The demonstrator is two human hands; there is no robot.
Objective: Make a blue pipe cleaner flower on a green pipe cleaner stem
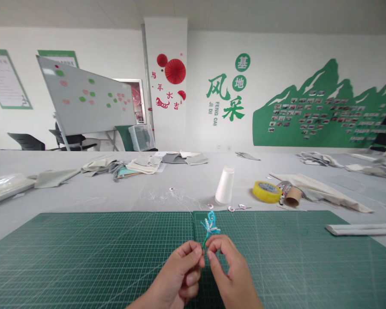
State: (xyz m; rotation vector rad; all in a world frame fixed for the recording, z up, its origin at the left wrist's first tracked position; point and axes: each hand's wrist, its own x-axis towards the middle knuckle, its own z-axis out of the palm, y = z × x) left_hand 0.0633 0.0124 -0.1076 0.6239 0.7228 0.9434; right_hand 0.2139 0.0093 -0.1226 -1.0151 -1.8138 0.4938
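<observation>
A small blue beaded craft flower (211, 224) with a green stem stands upright above the cutting mats. My left hand (180, 274) is closed, its thumb and index finger pinching the lower stem. Close against the stem on the other side is my right hand (230, 268), thumb and index fingertips brought together. Whatever lies between those right fingertips is too small to make out. The stem's lower end is hidden by my fingers. Beneath both hands lie a green gridded cutting mat (99, 253) and a second cutting mat (292, 257), edge to edge.
Beyond the mats stands a white thread cone (225, 185). To its right are a yellow tape roll (266, 192) and a cardboard tube (293, 196). Fabric pieces (144, 164) lie farther back; a rolled cloth (363, 229) crosses the right mat. Loose clear thread (176, 195) trails behind the mats.
</observation>
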